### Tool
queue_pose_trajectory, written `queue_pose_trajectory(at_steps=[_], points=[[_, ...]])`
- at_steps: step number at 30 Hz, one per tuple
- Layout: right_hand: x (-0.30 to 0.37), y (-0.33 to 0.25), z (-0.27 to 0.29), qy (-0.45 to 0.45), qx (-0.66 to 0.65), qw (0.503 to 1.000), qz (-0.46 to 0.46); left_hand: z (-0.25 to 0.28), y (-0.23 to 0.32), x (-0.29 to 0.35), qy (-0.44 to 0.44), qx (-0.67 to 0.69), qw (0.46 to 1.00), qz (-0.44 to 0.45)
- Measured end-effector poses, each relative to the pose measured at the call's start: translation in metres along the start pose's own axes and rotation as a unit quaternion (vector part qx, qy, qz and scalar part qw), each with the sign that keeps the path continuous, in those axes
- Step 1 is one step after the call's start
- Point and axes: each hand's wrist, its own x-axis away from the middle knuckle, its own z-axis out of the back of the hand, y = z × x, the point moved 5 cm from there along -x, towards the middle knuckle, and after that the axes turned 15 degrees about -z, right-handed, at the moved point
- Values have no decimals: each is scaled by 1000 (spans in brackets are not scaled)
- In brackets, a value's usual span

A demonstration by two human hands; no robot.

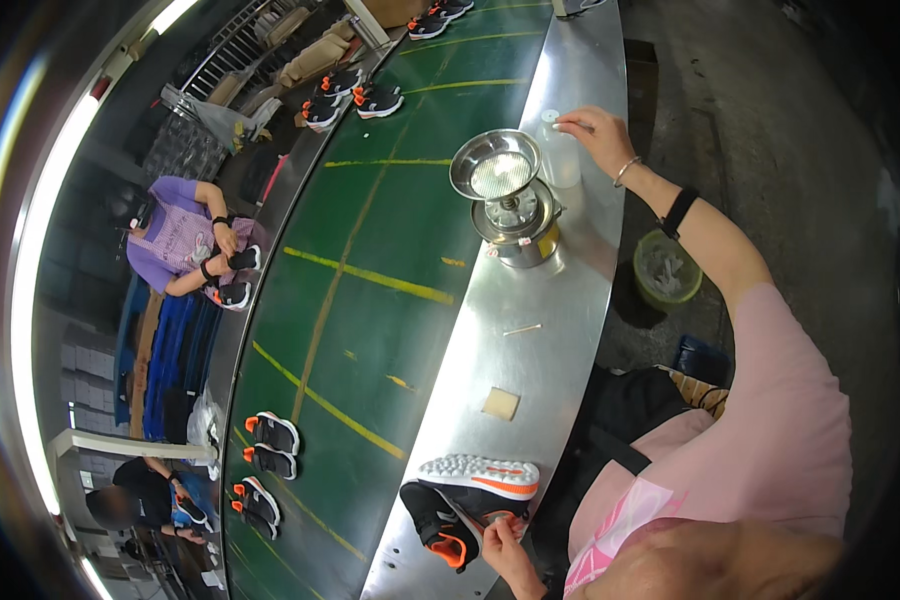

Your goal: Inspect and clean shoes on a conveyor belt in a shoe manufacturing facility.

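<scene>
My right hand (pixel 595 137) is closed in a pinch at the top of a translucent bottle (pixel 562 160); what lies between the fingertips is too small to name. Beside it stands a metal lamp-like device (pixel 510 215) with a round, shiny dish on top. My left hand (pixel 505 550) is closed around a slim grey tapering tool (pixel 462 512), its exact kind unclear, which lies across a pair of shoes. One black shoe (pixel 432 520) has orange lining. The other shoe lies on its side, with its white and orange sole (pixel 485 474) showing.
A tan square pad (pixel 501 403) and a thin stick (pixel 522 329) lie on the metal bench (pixel 545 300). Beyond, a green conveyor belt (pixel 370 260) carries pairs of shoes (pixel 270 445). Across it, a person in purple (pixel 185 240) handles shoes. A bin (pixel 668 268) stands beside the bench.
</scene>
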Motion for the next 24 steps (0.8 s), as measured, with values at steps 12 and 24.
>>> queue_pose_trajectory(at_steps=[12, 24], points=[[-50, 30, -22, -2, 59, 998, 29, 17, 25, -20, 85, -120, 984, -100], [-37, 27, -27, -8, 182, 975, 128, 17, 48, -42, 66, -264, 912, -308]])
